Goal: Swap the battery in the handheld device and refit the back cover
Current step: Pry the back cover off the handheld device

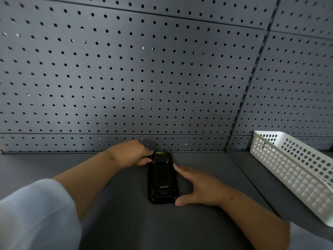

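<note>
A black handheld device (162, 179) lies back-up on the grey shelf, its back cover on and a pale logo near its lower end. A yellow-marked window sits at its far end. My left hand (131, 153) pinches the device's far left corner with fingertips and thumb. My right hand (198, 184) rests against the device's right side, fingers spread along the edge and the thumb at the near right corner. No loose battery is in view.
A grey pegboard wall (144, 78) rises right behind the device. A white plastic lattice basket (295, 170) stands at the right on the shelf (108, 213). Pale sleeves cover both upper arms.
</note>
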`<state>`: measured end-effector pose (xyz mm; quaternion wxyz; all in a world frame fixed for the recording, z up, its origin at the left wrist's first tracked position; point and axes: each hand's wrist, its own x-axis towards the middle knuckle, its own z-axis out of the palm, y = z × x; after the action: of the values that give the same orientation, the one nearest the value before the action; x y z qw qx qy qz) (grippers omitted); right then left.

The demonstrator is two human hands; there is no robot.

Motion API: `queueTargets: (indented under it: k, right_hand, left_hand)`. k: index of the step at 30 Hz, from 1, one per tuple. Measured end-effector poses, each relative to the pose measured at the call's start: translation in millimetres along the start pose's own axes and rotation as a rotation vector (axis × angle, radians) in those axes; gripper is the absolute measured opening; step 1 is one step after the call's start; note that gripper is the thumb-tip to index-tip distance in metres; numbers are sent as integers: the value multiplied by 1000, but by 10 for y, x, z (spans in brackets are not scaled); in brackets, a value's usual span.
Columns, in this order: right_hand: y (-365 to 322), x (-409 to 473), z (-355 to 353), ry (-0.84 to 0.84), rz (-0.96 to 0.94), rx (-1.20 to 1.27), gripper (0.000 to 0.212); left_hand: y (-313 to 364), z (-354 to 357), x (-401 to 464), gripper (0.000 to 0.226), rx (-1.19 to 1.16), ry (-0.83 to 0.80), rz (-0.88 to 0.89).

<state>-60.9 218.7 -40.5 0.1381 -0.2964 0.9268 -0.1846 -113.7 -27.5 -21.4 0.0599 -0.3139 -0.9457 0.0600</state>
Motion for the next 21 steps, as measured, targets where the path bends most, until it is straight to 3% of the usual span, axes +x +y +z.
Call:
queueTargets:
  k: [4,8,13,21]
  right_hand:
    - [14,11,9,6,3,7,103]
    - [31,28,22,7,-1,-4,107]
    - [33,17,24,15,-6,-10,104]
    - [31,28,17,-1,-5,-2,125]
  left_hand:
    - [9,2,37,36,42,10,1]
    - [-35,-30,-26,35,-75,25,46]
    - [-22,-53,-1,38,-3,-14,42]
    - [42,-45,20,35,2,-14,-21]
